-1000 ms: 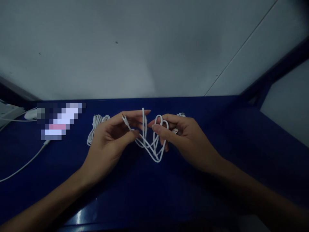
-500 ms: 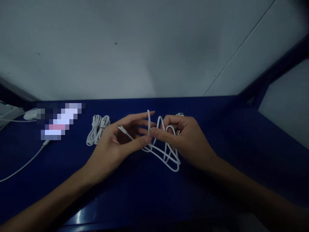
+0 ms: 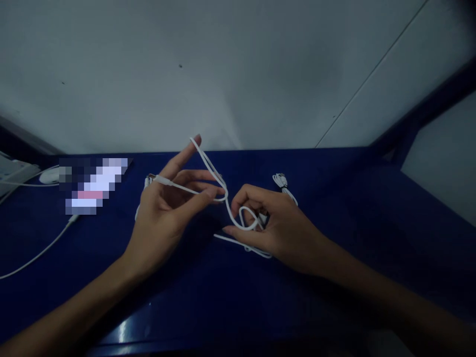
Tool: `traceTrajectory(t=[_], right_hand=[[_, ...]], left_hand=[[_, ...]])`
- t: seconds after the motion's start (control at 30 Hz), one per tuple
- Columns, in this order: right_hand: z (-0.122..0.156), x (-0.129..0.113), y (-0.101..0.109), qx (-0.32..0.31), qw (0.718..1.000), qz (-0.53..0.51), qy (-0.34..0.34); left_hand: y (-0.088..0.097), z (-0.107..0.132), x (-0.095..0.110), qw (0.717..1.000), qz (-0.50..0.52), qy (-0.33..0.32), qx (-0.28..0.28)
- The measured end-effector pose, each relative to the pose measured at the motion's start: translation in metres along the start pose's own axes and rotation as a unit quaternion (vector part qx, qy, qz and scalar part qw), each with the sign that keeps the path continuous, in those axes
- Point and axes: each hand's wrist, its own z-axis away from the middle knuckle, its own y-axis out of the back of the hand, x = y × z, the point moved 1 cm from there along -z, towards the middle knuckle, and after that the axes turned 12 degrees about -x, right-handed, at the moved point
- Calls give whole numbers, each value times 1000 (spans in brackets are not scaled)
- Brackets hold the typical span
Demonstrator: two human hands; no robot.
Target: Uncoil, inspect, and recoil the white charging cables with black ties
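A white charging cable [image 3: 233,214] runs between both hands above the blue table. My left hand [image 3: 163,213] pinches it between thumb and fingers. Its index finger stretches up with a loop of cable over the tip, and one plug end [image 3: 162,180] sticks out to the left above the thumb. My right hand [image 3: 277,223] is curled around more loops, with a connector partly visible at its palm. Below its thumb, a further stretch of cable hangs toward the table. Behind my left hand, a coiled cable bundle [image 3: 137,212] is mostly hidden.
A second tied cable bundle [image 3: 284,186] lies behind my right hand. On the left is a blurred phone-like device [image 3: 98,186] with a white cord [image 3: 40,264] attached, beside a white rounded object [image 3: 48,175]. A grey wall [image 3: 208,89] rises behind the blue table [image 3: 208,307].
My left hand has raised its index finger, drawing a cable loop up and left. My right hand has moved slightly down and its loops have shifted, uncovering the cable bundle behind it.
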Motion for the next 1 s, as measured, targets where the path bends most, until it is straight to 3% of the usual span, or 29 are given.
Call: traceTrajectory(t=[0.13,0.3,0.43,0.73,1.0], right_hand=[[1,2,1,97,993,64,-5],[0,0,1,239,965,106,-30],[0,1,0,295,952,77,-42],[-4,-1,3,211,966,-132,-70],[-5,9,3,194,955,-224,-9]], left_hand=[[3,-1,2,999,20,-6,31],[0,-1,-3,995,95,36,-22],[-2,-1,-7,988,134,48,-60],[0,0,-14,970,196,127,-69],[2,-2,-13,974,192,121,-22]])
